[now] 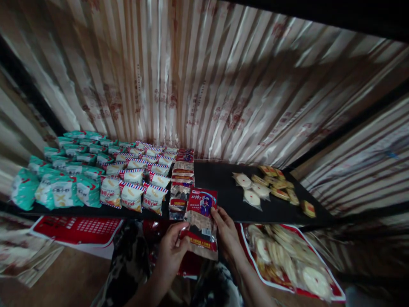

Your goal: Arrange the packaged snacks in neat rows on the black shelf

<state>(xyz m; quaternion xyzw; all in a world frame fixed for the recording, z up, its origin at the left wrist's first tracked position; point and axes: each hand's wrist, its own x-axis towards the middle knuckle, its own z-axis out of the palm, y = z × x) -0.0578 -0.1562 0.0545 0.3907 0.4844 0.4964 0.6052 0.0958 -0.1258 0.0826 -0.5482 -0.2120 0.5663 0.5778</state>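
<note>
Both hands hold one red snack packet (201,221) with a clear window, just in front of a black shelf (220,187). My left hand (171,251) grips its lower left edge, fingers closed. Along the packet's right edge my right hand (225,230) is closed on it too. The packet's top overlaps the shelf's front edge, beside a row of like red packets (181,177) running back to the wall.
Green packets (64,170) and white striped packets (140,179) fill the shelf's left. Round clear-wrapped cakes (252,189) and yellow packets (279,183) lie at its right. A red tray of cakes (287,256) sits below right, a red basket (76,230) below left. A striped sheet backs the shelf.
</note>
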